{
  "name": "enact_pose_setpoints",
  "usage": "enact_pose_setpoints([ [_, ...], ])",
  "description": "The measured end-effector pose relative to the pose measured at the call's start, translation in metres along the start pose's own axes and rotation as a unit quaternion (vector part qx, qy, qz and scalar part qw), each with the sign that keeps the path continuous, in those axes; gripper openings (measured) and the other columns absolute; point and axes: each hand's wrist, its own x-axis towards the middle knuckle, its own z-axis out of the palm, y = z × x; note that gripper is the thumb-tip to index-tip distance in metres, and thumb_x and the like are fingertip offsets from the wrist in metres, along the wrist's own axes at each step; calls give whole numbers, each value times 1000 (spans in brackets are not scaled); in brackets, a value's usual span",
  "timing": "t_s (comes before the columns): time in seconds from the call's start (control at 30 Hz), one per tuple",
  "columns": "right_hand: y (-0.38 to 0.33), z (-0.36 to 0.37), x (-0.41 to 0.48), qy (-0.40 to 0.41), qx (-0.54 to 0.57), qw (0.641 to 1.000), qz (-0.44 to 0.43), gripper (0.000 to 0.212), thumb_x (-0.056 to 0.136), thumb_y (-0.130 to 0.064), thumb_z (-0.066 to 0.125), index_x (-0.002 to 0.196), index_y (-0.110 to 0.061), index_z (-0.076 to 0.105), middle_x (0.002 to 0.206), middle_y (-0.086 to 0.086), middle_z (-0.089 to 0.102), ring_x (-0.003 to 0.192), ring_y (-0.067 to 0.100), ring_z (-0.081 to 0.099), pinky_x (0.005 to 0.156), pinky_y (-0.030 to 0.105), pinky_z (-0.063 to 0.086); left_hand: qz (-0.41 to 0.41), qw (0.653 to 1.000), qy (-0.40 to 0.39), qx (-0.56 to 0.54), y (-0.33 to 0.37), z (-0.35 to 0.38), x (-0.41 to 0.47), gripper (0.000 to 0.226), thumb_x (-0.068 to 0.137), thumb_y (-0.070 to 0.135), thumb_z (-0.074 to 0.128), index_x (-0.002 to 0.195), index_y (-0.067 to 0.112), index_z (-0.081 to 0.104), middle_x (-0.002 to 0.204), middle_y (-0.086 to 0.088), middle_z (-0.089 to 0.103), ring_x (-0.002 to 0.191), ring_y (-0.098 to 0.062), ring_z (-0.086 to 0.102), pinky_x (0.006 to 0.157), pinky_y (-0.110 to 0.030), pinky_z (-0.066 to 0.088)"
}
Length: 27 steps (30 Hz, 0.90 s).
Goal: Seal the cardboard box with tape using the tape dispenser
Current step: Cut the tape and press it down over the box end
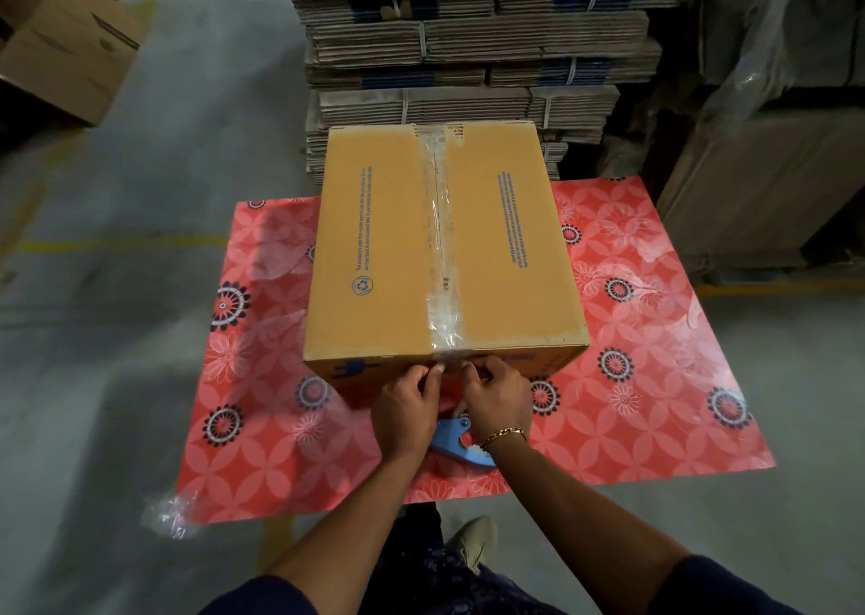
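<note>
A tan cardboard box [384,240] stands closed on the red flowered table cover [655,380]. A strip of clear tape [440,249] runs along its top centre seam and folds over the near edge. My left hand [407,408] and my right hand [498,399] meet at the box's near face, with fingertips pinched on the tape end just under the top edge. The blue tape dispenser [456,441] sits below my hands and wrists, mostly hidden by them; I cannot tell whether it rests on the cover.
Behind the box rise strapped bundles of flattened cartons [468,52]. More cartons stand at the upper left [70,48], and wrapped stacks at the right [772,146]. Grey concrete floor [140,333] surrounds the table. My shoe [472,539] shows below the cover's near edge.
</note>
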Motion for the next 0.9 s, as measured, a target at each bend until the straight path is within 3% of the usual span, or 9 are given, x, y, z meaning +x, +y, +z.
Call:
enact_pose_setpoints([
  [0.13, 1, -11, 6, -30, -69, 997, -35, 28, 86, -42, 58, 83, -20, 75, 72, 3, 76, 63, 25, 68, 48, 25, 36, -53, 997, -47, 27, -9, -3, 8, 58, 90, 65, 57, 61, 16, 55, 60, -7, 67, 57, -28, 63, 49, -34, 39],
  [0.27, 17, -24, 11, -81, -134, 986, -61, 28, 81, -39, 53, 71, -17, 68, 65, 4, 71, 59, 27, 65, 49, 28, 46, -90, 988, -99, 72, -25, -11, 14, 47, 91, 52, 62, 66, 12, 61, 66, -6, 71, 67, -31, 67, 53, -36, 46],
  [0.33, 18, -33, 10, -63, -129, 974, -176, 23, 81, -39, 51, 72, -21, 64, 68, 0, 67, 64, 23, 61, 51, 26, 39, -28, 992, -92, 84, -28, -21, 9, 40, 92, 45, 61, 66, 14, 59, 62, -5, 67, 63, -30, 66, 48, -32, 39],
  [0.4, 13, -46, 11, -18, -120, 940, -319, 20, 85, -38, 58, 83, -19, 64, 80, -2, 64, 76, 21, 56, 61, 30, 41, 97, 989, -67, 91, -23, -34, 1, 26, 89, 38, 57, 70, 20, 60, 65, 1, 64, 62, -23, 63, 50, -27, 34],
  [0.47, 5, -56, 17, 22, -138, 902, -408, 29, 88, -44, 60, 101, -18, 66, 99, -1, 66, 92, 21, 56, 73, 34, 44, 230, 967, -24, 102, -12, -46, -2, 15, 85, 32, 58, 86, 21, 67, 82, 3, 67, 78, -21, 62, 61, -30, 43],
  [0.53, -4, -61, 30, 17, -178, 878, -443, 49, 91, -52, 55, 125, -17, 61, 127, 1, 63, 118, 22, 56, 90, 36, 45, 298, 947, -1, 123, 3, -53, 8, 28, 90, 36, 60, 106, 15, 69, 105, -1, 69, 98, -24, 60, 79, -37, 48],
  [0.6, -9, -57, 46, -31, -238, 857, -456, 66, 94, -57, 45, 145, -15, 45, 152, 3, 47, 142, 22, 40, 109, 40, 37, 326, 932, 3, 158, 15, -56, 25, 42, 97, 45, 54, 127, 17, 64, 131, -3, 65, 121, -25, 58, 96, -43, 44],
  [0.7, -10, -44, 63, -95, -300, 835, -451, 72, 97, -58, 29, 153, -13, 29, 162, 5, 28, 150, 22, 22, 119, 44, 28, 348, 911, -58, 216, 20, -52, 53, 61, 103, 54, 38, 152, 19, 43, 159, -1, 44, 149, -21, 36, 117, -48, 32],
  [0.9, -2, -34, 70, -87, -317, 823, -463, 71, 99, -56, 31, 154, -12, 28, 161, 7, 29, 150, 24, 24, 119, 43, 27, 323, 904, -85, 269, 14, -38, 63, 68, 104, 61, 23, 155, 19, 38, 162, 0, 39, 151, -19, 34, 120, -50, 31],
])
